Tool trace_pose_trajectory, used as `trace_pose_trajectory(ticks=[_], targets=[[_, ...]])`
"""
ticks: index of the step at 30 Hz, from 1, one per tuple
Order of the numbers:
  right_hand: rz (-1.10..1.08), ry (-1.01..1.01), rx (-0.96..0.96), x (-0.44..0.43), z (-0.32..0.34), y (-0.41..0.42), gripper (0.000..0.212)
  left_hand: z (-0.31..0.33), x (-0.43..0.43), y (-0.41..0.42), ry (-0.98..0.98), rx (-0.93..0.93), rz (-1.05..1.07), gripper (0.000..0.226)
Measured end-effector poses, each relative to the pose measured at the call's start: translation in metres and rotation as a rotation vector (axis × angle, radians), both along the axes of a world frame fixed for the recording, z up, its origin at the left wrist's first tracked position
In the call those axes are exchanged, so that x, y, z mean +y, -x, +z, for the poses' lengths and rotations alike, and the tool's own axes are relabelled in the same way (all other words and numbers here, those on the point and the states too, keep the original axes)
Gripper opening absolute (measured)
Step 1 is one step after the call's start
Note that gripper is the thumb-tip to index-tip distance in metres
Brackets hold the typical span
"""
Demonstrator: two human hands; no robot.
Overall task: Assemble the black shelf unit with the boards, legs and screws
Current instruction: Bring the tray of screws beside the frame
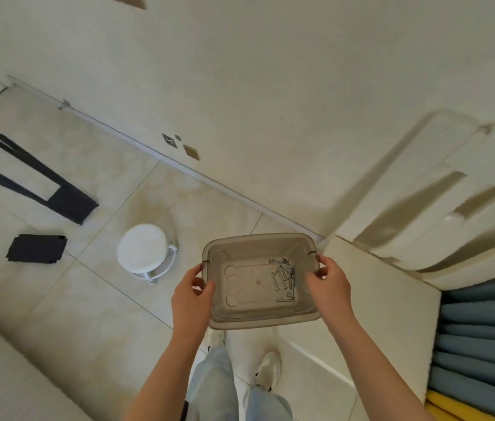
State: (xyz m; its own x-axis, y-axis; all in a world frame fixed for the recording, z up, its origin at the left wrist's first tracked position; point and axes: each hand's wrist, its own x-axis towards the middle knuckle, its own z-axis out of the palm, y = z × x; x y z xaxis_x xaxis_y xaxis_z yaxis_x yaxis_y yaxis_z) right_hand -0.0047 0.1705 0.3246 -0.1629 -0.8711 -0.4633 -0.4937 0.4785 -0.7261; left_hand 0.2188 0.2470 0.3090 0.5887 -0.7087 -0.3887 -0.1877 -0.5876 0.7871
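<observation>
My left hand (193, 294) and right hand (328, 284) each grip the translucent grey plastic tray (258, 247); slim metal screws (284, 276) lie inside.

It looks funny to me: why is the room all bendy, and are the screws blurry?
Head view: the wide-angle lens bends the cupboard and slants the baseboard; the black boards at the left are smeared; the screws in the clear tray look fairly sharp; soft light, faint shadows.

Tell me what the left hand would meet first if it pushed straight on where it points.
The translucent bin: the left hand grips its left rim, pointing across it. The white stool sits off to the left, probably lower and out of that line.
</observation>
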Motion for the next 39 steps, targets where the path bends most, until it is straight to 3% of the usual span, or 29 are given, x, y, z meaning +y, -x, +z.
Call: trace_pose_trajectory(ticks=[10,24,39], targets=[[0.331,0.038,0.140,-0.076,-0.002,-0.124,0.032,0.004,-0.041,-0.120,0.018,-0.004,0.160,0.040],[0.460,0.118,0.206,-0.221,0.013,-0.292,0.032,0.012,-0.166,-0.289,-0.015,-0.039,0.142,0.043],[0.796,0.145,0.181,-0.453,0.010,-0.456,0.025,0.005,-0.349,-0.422,-0.089,-0.090,0.337,0.043]])
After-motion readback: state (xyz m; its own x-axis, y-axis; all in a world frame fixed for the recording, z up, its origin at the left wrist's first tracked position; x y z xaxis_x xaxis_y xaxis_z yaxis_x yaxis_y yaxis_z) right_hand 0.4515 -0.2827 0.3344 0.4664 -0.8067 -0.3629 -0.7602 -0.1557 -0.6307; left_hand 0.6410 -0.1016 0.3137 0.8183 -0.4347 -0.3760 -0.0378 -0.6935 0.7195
